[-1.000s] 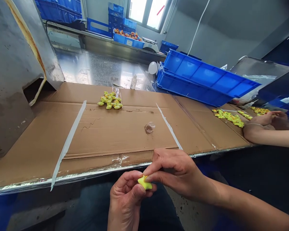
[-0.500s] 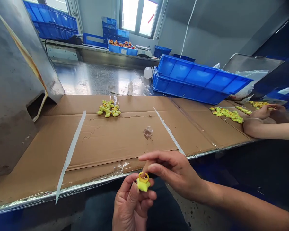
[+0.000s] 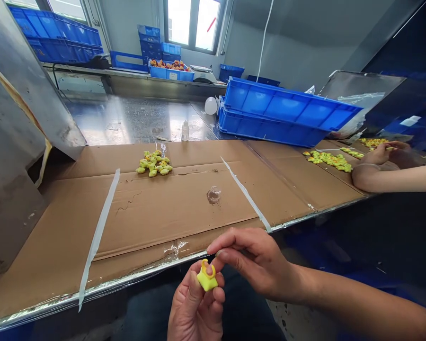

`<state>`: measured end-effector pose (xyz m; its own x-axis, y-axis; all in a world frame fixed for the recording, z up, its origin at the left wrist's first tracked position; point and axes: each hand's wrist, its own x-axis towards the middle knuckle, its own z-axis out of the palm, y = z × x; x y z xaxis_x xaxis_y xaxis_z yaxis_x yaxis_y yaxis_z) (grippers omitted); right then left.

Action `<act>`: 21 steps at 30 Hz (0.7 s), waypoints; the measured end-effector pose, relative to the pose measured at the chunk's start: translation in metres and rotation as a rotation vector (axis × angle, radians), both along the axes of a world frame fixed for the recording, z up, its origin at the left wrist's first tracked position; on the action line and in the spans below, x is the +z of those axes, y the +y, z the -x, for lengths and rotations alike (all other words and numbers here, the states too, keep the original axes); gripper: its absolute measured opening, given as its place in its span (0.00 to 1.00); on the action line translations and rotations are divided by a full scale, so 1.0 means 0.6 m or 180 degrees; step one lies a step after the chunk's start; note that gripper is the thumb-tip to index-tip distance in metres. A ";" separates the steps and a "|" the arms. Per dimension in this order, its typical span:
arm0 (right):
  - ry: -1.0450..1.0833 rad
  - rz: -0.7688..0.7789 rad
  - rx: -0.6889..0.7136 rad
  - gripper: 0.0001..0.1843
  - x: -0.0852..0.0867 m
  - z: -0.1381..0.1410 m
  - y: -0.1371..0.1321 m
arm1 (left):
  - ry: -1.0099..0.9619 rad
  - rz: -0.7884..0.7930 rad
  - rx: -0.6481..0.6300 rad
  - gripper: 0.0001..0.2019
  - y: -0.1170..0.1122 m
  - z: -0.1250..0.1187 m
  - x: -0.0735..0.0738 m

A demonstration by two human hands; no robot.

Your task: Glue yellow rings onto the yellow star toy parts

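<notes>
Low in the view, in front of the table edge, my left hand pinches a small yellow toy ring between thumb and fingers. Its body looks star-shaped, and its open orange-yellow band points up. My right hand hovers just above and to the right, index finger and thumb drawn together in a pinch near the band. Whatever lies between those fingertips, if anything, is too small to make out. A pile of small yellow-green toys with orange spots lies farther back on the cardboard.
A clear round piece of plastic lies mid-cardboard, between two white tape strips. Behind stand a small clear bottle and stacked blue crates. At right, another person's hands work beside more yellow toys. A metal housing borders the left.
My right hand's index finger and thumb have come closer together, near the band. The toy ring has tilted slightly in my left hand. The whole view has shifted a little.
</notes>
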<state>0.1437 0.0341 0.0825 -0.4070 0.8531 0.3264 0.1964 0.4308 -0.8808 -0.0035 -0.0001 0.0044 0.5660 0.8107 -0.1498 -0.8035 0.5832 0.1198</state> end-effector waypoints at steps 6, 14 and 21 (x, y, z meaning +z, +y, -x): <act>-0.0085 -0.0205 0.0003 0.08 -0.003 -0.001 0.003 | -0.0184 -0.0179 -0.0085 0.09 0.003 0.002 -0.002; -0.0008 -0.0312 0.0014 0.08 -0.014 0.000 0.006 | -0.0032 -0.0081 -0.0038 0.17 0.005 0.001 0.002; -0.0186 -0.0655 0.0004 0.09 -0.008 -0.001 0.008 | 0.0102 -0.0046 0.0194 0.11 0.000 0.000 -0.001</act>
<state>0.1443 0.0387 0.0776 -0.4314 0.7703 0.4697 0.2438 0.6008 -0.7613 -0.0037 -0.0002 0.0039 0.5107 0.8457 -0.1551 -0.8330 0.5313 0.1542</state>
